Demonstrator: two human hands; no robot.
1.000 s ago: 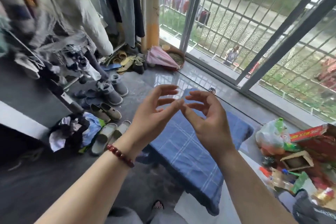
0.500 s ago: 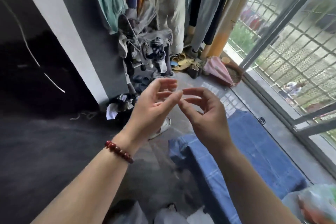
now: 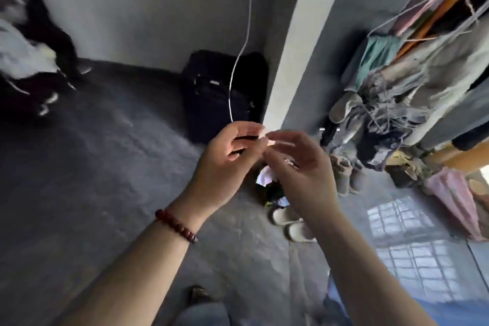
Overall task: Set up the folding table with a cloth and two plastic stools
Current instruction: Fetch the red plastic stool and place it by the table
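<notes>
My left hand (image 3: pixel 227 164), with a red bead bracelet on its wrist, and my right hand (image 3: pixel 299 172) are raised in front of me. Their fingers are loosely curled and the fingertips meet; neither holds anything. Only a strip of the blue checked cloth (image 3: pixel 465 312) shows at the bottom right edge, partly behind my right forearm. No plastic stool is in view, and the table under the cloth is hidden.
A black suitcase (image 3: pixel 211 92) stands against the grey wall with a white cable (image 3: pixel 238 61) hanging in front of it. Clothes (image 3: pixel 412 82) hang at the right above boots and slippers (image 3: pixel 293 225) on the dark floor. A white pillar (image 3: pixel 293 47) rises behind my hands.
My view has swung left, away from the window and the blue cloth, toward the wall and suitcase. My hands kept the same fingertip-to-fingertip pose in front of me.
</notes>
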